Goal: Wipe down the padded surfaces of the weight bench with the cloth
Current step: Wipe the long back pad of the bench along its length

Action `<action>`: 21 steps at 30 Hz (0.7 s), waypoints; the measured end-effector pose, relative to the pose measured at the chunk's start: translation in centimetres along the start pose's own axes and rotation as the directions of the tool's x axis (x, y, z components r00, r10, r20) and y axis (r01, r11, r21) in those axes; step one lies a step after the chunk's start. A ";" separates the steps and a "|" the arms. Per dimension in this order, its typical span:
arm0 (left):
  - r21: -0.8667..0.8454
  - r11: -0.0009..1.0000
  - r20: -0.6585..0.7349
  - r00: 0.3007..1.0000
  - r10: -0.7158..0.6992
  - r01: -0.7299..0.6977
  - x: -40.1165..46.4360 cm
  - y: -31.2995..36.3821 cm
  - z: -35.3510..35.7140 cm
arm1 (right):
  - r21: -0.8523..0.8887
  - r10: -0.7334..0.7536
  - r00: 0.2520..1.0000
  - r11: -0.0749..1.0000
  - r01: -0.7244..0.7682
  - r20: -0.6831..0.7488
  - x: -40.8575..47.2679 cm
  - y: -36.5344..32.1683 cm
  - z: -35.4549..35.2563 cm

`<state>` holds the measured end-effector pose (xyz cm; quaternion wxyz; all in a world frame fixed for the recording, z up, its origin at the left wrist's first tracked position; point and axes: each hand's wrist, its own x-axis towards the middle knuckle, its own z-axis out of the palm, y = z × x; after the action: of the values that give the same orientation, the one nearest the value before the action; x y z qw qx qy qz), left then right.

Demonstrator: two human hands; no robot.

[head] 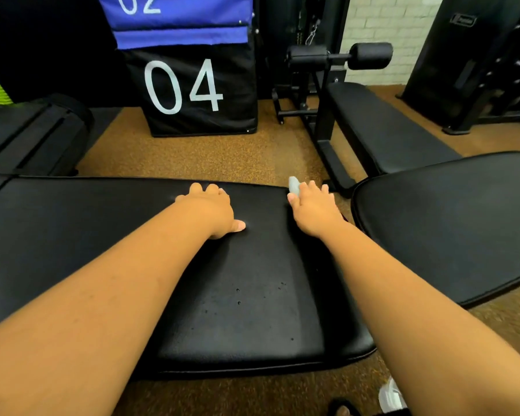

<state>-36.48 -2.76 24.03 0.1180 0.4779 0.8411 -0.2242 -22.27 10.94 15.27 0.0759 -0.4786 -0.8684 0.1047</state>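
Observation:
The weight bench's black padded seat (252,295) stretches across the lower middle of the head view. My left hand (213,210) rests palm down on the pad, its fingers reaching the far edge and its thumb spread to the right. At the pad's far right corner, my right hand (312,205) lies over a small pale grey cloth (294,185). Only a bit of the cloth shows past my fingers. A second black pad (451,223) of the bench lies to the right, across a narrow gap.
A black plyo box marked 04 (201,91) stands on the brown floor beyond the bench, with a blue box on top of it. Another bench with roller pads (370,55) sits at the back right. A black bag (36,133) lies at the left.

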 end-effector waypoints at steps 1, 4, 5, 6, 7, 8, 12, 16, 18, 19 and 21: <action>-0.006 1.000 0.003 1.000 -0.003 0.003 0.1 0.1 0.1 | -0.014 -0.021 0.999 1.000 0.020 -0.025 -0.1 -1.2 0.1; -0.003 1.000 0.005 1.000 -0.009 0.009 0.7 0.1 0.5 | 0.067 -0.248 0.969 0.967 0.247 0.005 -2.0 -4.6 0.5; -0.005 1.000 0.007 1.000 -0.004 0.004 1.0 0.1 0.6 | 0.129 -0.310 0.949 0.945 0.301 0.052 -3.0 -5.0 0.3; -0.012 1.000 0.011 1.000 -0.001 0.001 1.2 0.1 0.6 | 0.187 -0.348 0.934 0.926 0.328 0.086 -3.6 -4.7 -0.1; -0.019 1.000 0.017 1.000 -0.001 0.001 1.2 0.1 0.6 | 0.226 -0.363 0.926 0.916 0.333 0.106 -4.0 -3.8 -0.4; -0.027 1.000 0.023 1.000 -0.003 0.003 1.1 0.2 0.6 | 0.231 -0.355 0.929 0.917 0.324 0.107 -4.0 -2.6 -0.6; -0.045 0.999 0.022 1.000 0.000 0.001 0.7 0.2 0.5 | 0.064 -0.096 0.994 0.994 0.093 0.045 -2.6 2.4 -0.4; -0.027 1.000 0.011 1.000 -0.002 0.003 1.3 0.1 0.8 | 0.024 -0.106 0.994 0.994 0.106 -0.013 -4.8 0.2 0.0; -0.038 0.999 0.008 1.000 -0.010 0.010 1.1 0.1 0.8 | 0.119 -0.244 0.970 0.963 0.240 0.020 -6.9 -1.5 0.0; -0.058 0.998 0.000 1.000 -0.014 0.014 0.9 0.2 0.8 | 0.167 -0.302 0.953 0.941 0.293 0.032 -8.0 -1.8 -0.1; -0.107 0.994 -0.021 1.000 -0.022 0.019 0.2 0.3 0.7 | 0.202 -0.354 0.935 0.918 0.341 0.032 -8.8 -1.1 -0.6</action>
<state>-36.37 -2.85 23.28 0.1318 0.4648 0.8579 -0.1749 -18.39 2.96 15.83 0.1098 -0.3033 -0.9274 0.1893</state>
